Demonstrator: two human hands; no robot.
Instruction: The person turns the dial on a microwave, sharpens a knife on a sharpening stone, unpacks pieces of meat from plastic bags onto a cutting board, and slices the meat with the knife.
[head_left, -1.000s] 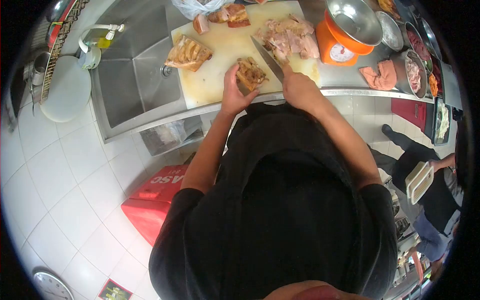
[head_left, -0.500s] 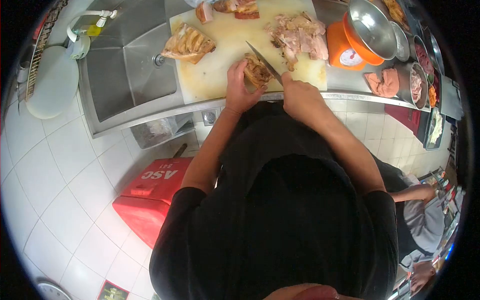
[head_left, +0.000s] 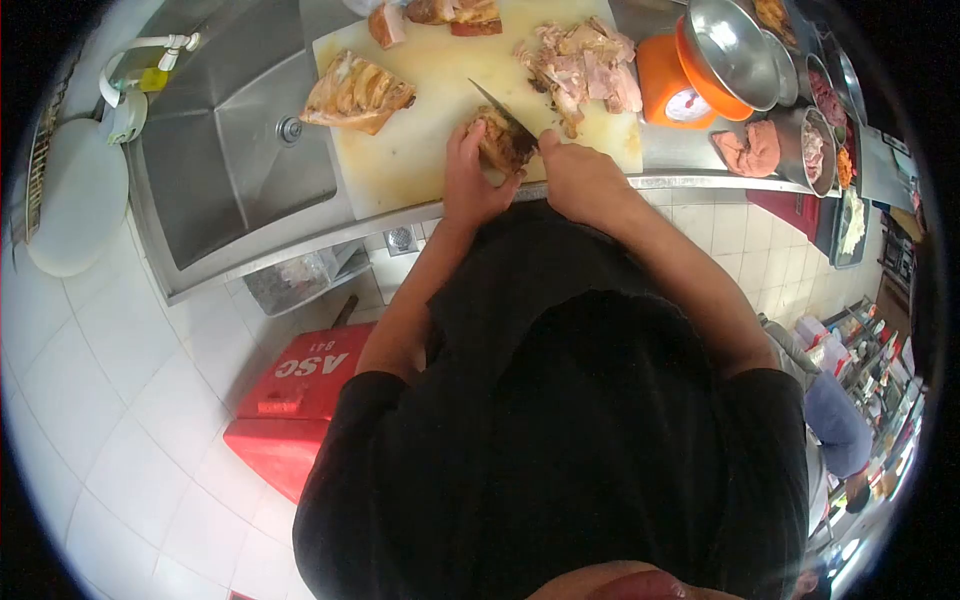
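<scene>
My left hand (head_left: 472,180) is closed round the left side of a browned piece of cooked meat (head_left: 497,140), near the front edge of a white cutting board (head_left: 420,130). In my right hand (head_left: 580,178) is the handle of a knife (head_left: 500,108), its blade lying along the top right of that meat and its tip pointing up and left. How deep the edge sits I cannot tell. A larger ribbed chunk of meat (head_left: 358,92) rests at the board's left. Sliced pale meat (head_left: 580,70) is heaped at the right, and smaller chunks (head_left: 455,14) lie along the back.
A steel sink (head_left: 220,170) with a tap (head_left: 150,45) adjoins the board's left. On the right stand an orange scale (head_left: 672,95) with a steel bowl (head_left: 735,50), a folded cloth (head_left: 747,150) and a metal pot (head_left: 808,150). Below is a red box (head_left: 300,380). Another person (head_left: 835,425) is at right.
The view has shifted, so the counter sits slightly further left. The knife blade has come over onto the meat's top. My left hand keeps its hold. The other person at right has changed position.
</scene>
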